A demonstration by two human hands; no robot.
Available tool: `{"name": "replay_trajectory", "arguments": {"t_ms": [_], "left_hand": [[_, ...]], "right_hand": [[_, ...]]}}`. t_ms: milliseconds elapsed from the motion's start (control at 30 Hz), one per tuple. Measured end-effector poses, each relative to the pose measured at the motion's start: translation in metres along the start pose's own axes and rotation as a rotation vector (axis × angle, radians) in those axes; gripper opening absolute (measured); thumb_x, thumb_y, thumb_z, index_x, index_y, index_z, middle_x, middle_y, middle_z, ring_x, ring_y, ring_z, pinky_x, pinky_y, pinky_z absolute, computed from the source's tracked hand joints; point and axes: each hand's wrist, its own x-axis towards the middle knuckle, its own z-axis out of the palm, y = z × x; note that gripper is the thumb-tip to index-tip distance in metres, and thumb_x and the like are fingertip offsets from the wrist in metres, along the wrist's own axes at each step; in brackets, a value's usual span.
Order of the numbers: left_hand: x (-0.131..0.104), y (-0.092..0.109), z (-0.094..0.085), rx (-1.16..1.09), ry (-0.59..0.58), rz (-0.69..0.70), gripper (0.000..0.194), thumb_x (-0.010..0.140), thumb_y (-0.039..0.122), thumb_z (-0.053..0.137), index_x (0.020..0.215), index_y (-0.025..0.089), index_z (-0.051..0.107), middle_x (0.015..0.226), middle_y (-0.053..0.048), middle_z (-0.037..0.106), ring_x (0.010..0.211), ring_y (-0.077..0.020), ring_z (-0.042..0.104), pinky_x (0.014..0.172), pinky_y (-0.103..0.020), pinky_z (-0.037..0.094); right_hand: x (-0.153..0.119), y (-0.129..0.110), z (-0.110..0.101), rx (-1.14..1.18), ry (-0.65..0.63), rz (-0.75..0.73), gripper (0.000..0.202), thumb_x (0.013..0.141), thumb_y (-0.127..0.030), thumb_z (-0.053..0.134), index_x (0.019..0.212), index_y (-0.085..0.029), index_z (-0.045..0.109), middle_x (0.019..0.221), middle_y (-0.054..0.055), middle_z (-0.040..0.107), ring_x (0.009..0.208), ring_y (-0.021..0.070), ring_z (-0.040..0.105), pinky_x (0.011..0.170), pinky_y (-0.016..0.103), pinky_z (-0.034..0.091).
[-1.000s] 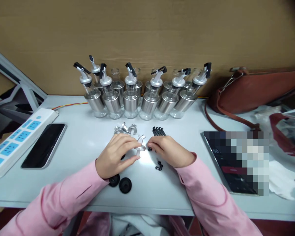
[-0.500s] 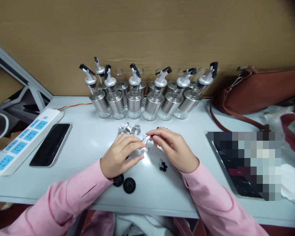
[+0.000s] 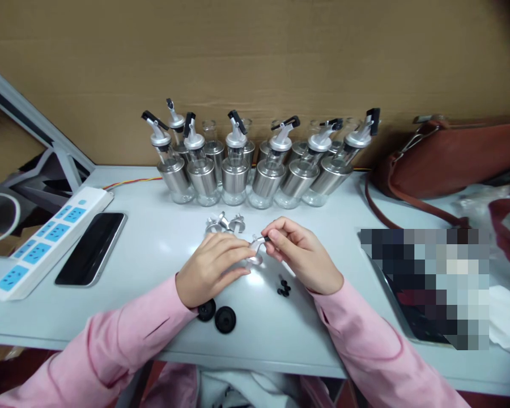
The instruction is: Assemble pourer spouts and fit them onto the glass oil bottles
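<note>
Pinches one silver spout [image 3: 255,259] in the left hand [image 3: 215,266], above the table [image 3: 157,243]; pinches one black piece [image 3: 267,239], mostly finger-covered, at its tip in the right hand [image 3: 304,255]. Shows three more spouts [image 3: 237,224], partly hidden, two black discs [image 3: 225,320], black plugs [image 3: 285,288] too small to count.

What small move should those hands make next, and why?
Probably the right hand should ease the small black piece onto the silver spout: the left hand holds the spout, the piece is at its tip, and bottles behind carry similar spouts with black levers.
</note>
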Motion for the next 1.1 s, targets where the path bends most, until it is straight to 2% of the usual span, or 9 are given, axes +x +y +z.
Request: {"name": "replay_trajectory", "arguments": {"t_ms": [133, 267, 433, 567, 800, 1000, 1100], "left_hand": [[-0.0001, -0.0012, 0.0005, 0.012, -0.001, 0.012, 0.023, 0.087, 0.021, 0.054, 0.11, 0.016, 0.049, 0.101, -0.008, 0.062, 0.096, -0.0197, 0.054, 0.081, -0.035, 0.044], [0.0003, -0.0011, 0.0005, 0.022, 0.018, 0.018, 0.024, 0.088, 0.021, 0.053, 0.11, 0.016, 0.048, 0.101, -0.008, 0.061, 0.097, -0.0198, 0.053, 0.081, -0.035, 0.043], [0.0008, 0.0005, -0.0004, 0.059, 0.032, 0.016, 0.022, 0.089, 0.024, 0.051, 0.109, 0.017, 0.049, 0.1, -0.008, 0.061, 0.094, -0.0197, 0.054, 0.079, -0.035, 0.043], [0.0007, 0.0014, 0.0001, 0.067, 0.033, 0.021, 0.021, 0.089, 0.023, 0.052, 0.109, 0.017, 0.049, 0.098, -0.008, 0.062, 0.093, -0.0199, 0.055, 0.078, -0.036, 0.043], [0.0, 0.0008, 0.0026, -0.01, 0.099, -0.006, 0.032, 0.086, 0.026, 0.056, 0.114, 0.014, 0.043, 0.1, -0.01, 0.062, 0.093, -0.0195, 0.057, 0.078, -0.035, 0.045], [0.0001, 0.0011, 0.001, -0.005, 0.057, -0.005, 0.026, 0.088, 0.028, 0.053, 0.11, 0.016, 0.046, 0.097, -0.008, 0.063, 0.092, -0.0201, 0.057, 0.078, -0.036, 0.044], [-0.0001, 0.0008, 0.0016, -0.032, 0.085, -0.004, 0.029, 0.087, 0.026, 0.056, 0.112, 0.016, 0.045, 0.098, -0.009, 0.062, 0.093, -0.0201, 0.057, 0.079, -0.036, 0.044]], "right_hand": [[0.0001, 0.0013, -0.0004, 0.078, -0.04, 0.055, 0.031, 0.075, -0.045, 0.062, 0.086, -0.017, 0.056, 0.054, -0.006, 0.049, 0.047, 0.0075, 0.038, 0.049, 0.024, 0.029], [-0.0011, -0.0017, 0.0031, 0.3, -0.153, 0.228, 0.032, 0.075, -0.044, 0.061, 0.09, -0.015, 0.061, 0.054, -0.005, 0.044, 0.048, 0.0076, 0.036, 0.051, 0.025, 0.028], [-0.0016, -0.0054, 0.0039, 0.489, -0.201, 0.373, 0.023, 0.072, -0.03, 0.058, 0.086, -0.014, 0.065, 0.062, -0.003, 0.04, 0.051, 0.0079, 0.034, 0.052, 0.025, 0.026], [-0.0008, -0.0063, 0.0027, 0.501, -0.198, 0.403, 0.019, 0.069, -0.026, 0.054, 0.08, -0.014, 0.065, 0.059, -0.004, 0.034, 0.051, 0.0086, 0.029, 0.052, 0.026, 0.025], [0.0, -0.0079, 0.0046, 0.496, -0.193, 0.414, 0.022, 0.066, -0.026, 0.051, 0.078, -0.014, 0.064, 0.056, -0.004, 0.03, 0.049, 0.0094, 0.023, 0.051, 0.027, 0.024], [-0.0003, -0.0058, 0.0039, 0.482, -0.196, 0.393, 0.02, 0.067, -0.026, 0.055, 0.079, -0.014, 0.064, 0.057, -0.004, 0.033, 0.049, 0.0092, 0.026, 0.052, 0.028, 0.028], [-0.0002, -0.0035, 0.0046, 0.49, -0.196, 0.371, 0.02, 0.068, -0.028, 0.059, 0.081, -0.014, 0.066, 0.058, -0.003, 0.036, 0.051, 0.0097, 0.031, 0.054, 0.027, 0.03]]}}
